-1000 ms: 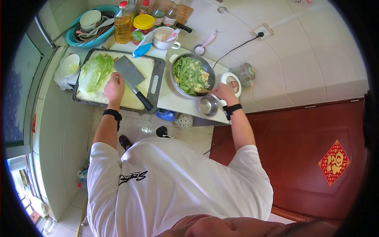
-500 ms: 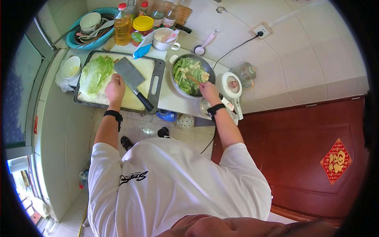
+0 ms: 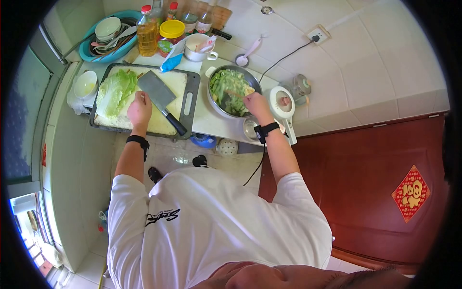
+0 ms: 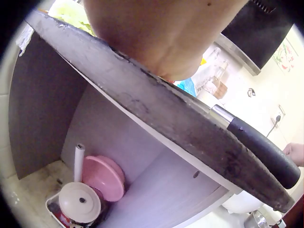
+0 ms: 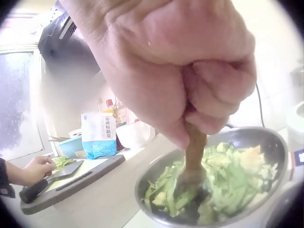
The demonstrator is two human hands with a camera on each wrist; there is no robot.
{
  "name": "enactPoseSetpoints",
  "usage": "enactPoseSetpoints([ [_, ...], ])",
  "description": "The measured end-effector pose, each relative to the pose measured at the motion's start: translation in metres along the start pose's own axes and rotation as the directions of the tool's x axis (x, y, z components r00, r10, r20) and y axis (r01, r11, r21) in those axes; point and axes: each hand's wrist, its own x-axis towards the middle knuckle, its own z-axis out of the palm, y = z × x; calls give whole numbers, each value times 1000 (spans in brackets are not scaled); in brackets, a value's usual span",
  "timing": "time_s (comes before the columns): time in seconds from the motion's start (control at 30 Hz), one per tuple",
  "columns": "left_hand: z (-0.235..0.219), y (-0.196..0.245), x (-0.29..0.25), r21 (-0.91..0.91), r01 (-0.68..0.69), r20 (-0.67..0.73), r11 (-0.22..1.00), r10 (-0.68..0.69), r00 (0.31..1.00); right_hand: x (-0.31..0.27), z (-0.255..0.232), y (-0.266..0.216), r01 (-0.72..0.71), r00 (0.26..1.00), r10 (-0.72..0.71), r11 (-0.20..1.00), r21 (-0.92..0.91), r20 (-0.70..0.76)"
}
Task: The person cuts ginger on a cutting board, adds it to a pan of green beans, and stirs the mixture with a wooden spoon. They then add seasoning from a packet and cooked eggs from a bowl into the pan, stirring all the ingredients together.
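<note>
My right hand [image 3: 258, 105] grips the brown wooden handle of a spatula [image 5: 194, 154] over a deep pan [image 3: 235, 115]. The spatula's lower end sinks among chopped green vegetables [image 5: 232, 175] mixed with pale yellow bits, with haze over them. My left hand [image 3: 139, 110] rests at the cutting board [image 3: 190, 103], fingers curled and holding nothing. Right beside it on the board lies a cleaver [image 3: 159, 90], its black handle toward me. Leafy lettuce [image 3: 115, 94] lies on the board's left side. In the left wrist view the forearm hides the left fingers.
Behind the board stand an oil bottle [image 3: 147, 36], a yellow-lidded jar [image 3: 172, 32], a blue-and-white packet [image 5: 99, 135] and a white pot [image 3: 195, 54]. A blue basin [image 3: 91, 53] holds dishes. Right of the pan are a white lid [image 3: 283, 103] and a metal bowl [image 3: 250, 129].
My right hand has moved left from beside the lid to over the pan's right rim, bringing the spatula through the vegetables, which have shifted. The left hand stays nearly still.
</note>
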Motion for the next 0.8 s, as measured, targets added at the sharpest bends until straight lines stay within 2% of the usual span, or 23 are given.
enactPoseSetpoints([
  [0.13, -2, 4, -1, 13, 9, 25, 1000, -9, 1000, 26, 1, -4, 12, 993, -17, 999, -43, -116],
  [0.27, -3, 1, -1, 11, 19, 26, 1000, -20, 999, 12, 52, -1, -44, 998, 40, 997, -71, -57],
  [0.37, -2, 4, 1, -2, 41, 29, 999, -41, 999, -6, 32, 12, 45, 996, -48, 998, -37, -76],
  [0.43, -2, 2, -1, -4, 58, 38, 998, -58, 998, -20, -13, 7, 13, 999, -10, 999, -46, 52],
  [0.47, 0, 0, -1, 5, 43, 36, 999, -44, 998, -23, -20, 6, 12, 998, -9, 999, -49, 57],
  [0.53, 0, 1, -1, 15, 23, 37, 1000, -24, 999, -29, -27, 6, 159, 961, -148, 987, -30, 233],
  [0.57, 0, 1, -1, 20, 27, 33, 999, -27, 999, -30, -20, 0, 151, 962, -141, 988, -28, 232],
  [0.63, 0, 1, -2, 24, 24, 31, 999, -24, 999, -29, 3, -19, 65, 984, -34, 981, -180, 173],
  [0.67, 1, 1, -2, 30, 28, 37, 999, -29, 999, -24, 8, -17, 61, 985, -31, 982, -176, 170],
  [0.73, 1, -1, -1, 39, 29, 41, 999, -31, 999, -6, 12, -15, 50, 998, -52, 995, -88, -20],
  [0.8, 1, -1, 0, 41, 5, 16, 999, -5, 1000, 10, 5, -10, 10, 997, -16, 996, -83, -71],
])
